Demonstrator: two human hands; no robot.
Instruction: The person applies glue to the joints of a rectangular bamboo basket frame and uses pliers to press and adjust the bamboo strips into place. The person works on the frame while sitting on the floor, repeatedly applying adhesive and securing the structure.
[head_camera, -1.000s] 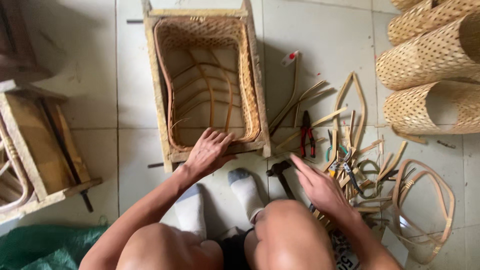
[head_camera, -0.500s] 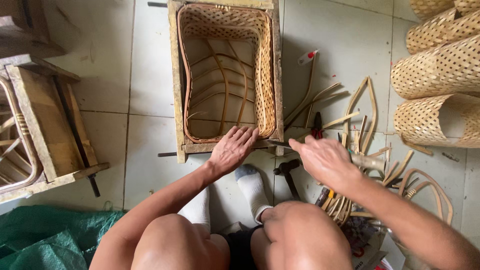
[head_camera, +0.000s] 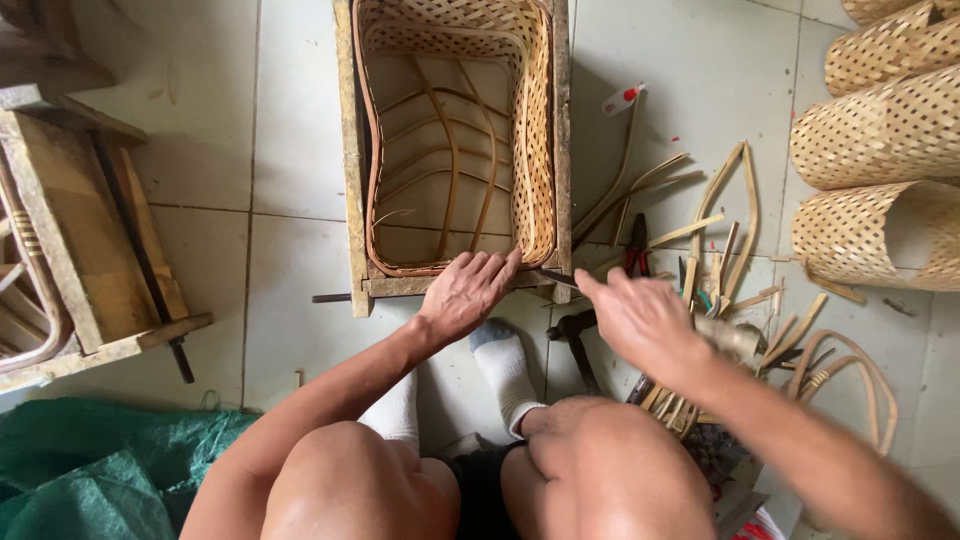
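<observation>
A green cloth (head_camera: 90, 470) lies on the floor, far left of the fingers. The left hand (head_camera: 465, 293) rests flat, fingers spread, on the near edge of the woven bamboo basket in its wooden box frame (head_camera: 455, 140). The right hand (head_camera: 640, 320) sits just right of it, its fingers closed on a thin dark tool (head_camera: 555, 278) that touches the frame. Bent cane strips (head_camera: 735, 215) lie past the right fingers.

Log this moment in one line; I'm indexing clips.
left hand: on wooden frame near edge | right hand: pinching thin dark tool | woven basket: inside frame
</observation>
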